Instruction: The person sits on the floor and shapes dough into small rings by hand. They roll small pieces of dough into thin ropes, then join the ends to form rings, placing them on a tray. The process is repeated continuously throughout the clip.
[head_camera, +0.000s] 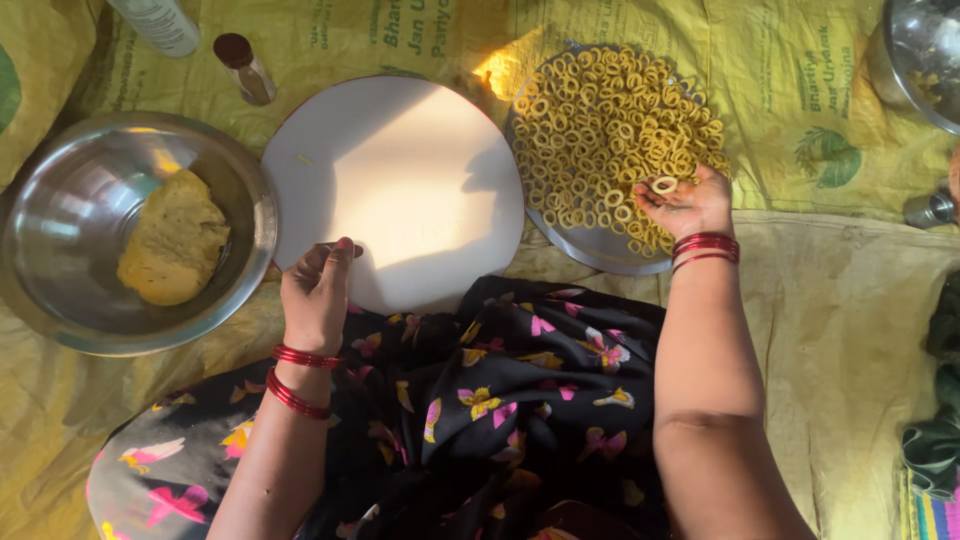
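While the right hand (688, 203) is reaching over the near edge of the round metal tray (590, 245), I am seeing one dough ring (664, 185) pinched at its fingertips, just above the heap of yellow rings (612, 115) that is covering most of that tray. The ring is sitting at the heap's near right margin, touching or almost touching its neighbours; I cannot tell which. Red bangles (706, 246) are circling that wrist.

The left hand (318, 295) is resting at the near rim of the white round board (395, 190), fingers curled loosely, thumb and forefinger closing on something small and dark that I cannot make out. The board is lying between the tray and a steel bowl (60, 300), which is holding a lump of yellow dough (175, 240). Everything is sitting on yellow sacking (800, 110). A small brown-capped bottle (244, 66) is lying beyond the board.
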